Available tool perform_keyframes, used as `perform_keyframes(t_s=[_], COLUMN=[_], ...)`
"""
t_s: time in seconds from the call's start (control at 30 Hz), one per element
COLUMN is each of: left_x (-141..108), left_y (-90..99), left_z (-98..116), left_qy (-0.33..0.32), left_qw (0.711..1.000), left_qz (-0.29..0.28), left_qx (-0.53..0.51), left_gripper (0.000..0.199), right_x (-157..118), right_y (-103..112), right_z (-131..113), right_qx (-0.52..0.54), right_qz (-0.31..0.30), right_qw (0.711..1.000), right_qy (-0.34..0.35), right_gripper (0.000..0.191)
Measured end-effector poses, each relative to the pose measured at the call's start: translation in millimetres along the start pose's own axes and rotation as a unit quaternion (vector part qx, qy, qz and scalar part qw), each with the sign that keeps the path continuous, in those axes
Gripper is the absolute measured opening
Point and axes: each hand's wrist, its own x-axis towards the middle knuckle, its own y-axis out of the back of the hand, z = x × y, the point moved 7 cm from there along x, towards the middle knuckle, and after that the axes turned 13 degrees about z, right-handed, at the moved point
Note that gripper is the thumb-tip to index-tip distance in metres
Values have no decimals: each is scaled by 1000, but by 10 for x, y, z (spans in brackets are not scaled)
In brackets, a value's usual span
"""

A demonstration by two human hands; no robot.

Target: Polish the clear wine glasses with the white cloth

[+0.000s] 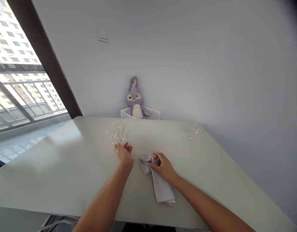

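My left hand [124,154] reaches forward, palm turned up, with thumb and fingers apart just in front of a group of clear drinking glasses. The nearest glass [119,132] is right at its fingertips; whether they touch cannot be made out. More glasses [114,126] stand close behind, their outlines faint. My right hand [164,167] rests over a light grey cloth [163,189], its thumb and fingers curved but apart. Folded into a long strip, the cloth has a loop at its far end, beside the right thumb.
Another clear glass [196,128] stands at the table's far right. A grey plush toy [136,100] sits in a white perforated basket [153,113] against the wall, beyond the pale table [66,167]. On the left is a window [24,87] with a dark frame.
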Motion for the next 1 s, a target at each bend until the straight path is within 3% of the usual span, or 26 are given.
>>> perform_keyframes(t_s=[0.2,0.33,0.47,0.6,0.7,0.77,0.83,0.93,1.0], left_x=[74,123,155,149,70,-30,-162,-386,-520], left_y=[-87,-145,-176,-177,-212,-254,-292,-335,-358], left_z=[-4,-28,-62,-81,-120,-178,-260,-375,-411], left_qy=[54,85,115,129,143,159,176,181,157], left_qw=[998,994,987,984,980,974,966,949,937], left_qz=[-39,-66,-87,-87,-108,-140,-180,-257,-312], left_qx=[-5,-27,-70,-90,-90,-82,-65,-36,-19], left_gripper=[48,54,49,41,36,32,26,21,26], right_x=[-10,-4,-8,6,47,88,130,185,229], right_y=[14,-13,-47,-58,-14,49,144,313,419], right_z=[33,-37,-81,-53,66,214,386,612,677], right_qx=[-48,-80,-131,-162,-76,60,225,414,479], right_qz=[-2,-18,-13,8,21,34,74,169,214], right_qw=[999,996,989,985,997,994,953,838,778], right_qy=[22,43,65,62,2,-86,-189,-312,-345], right_gripper=[39,41,42,27,21,23,25,19,13])
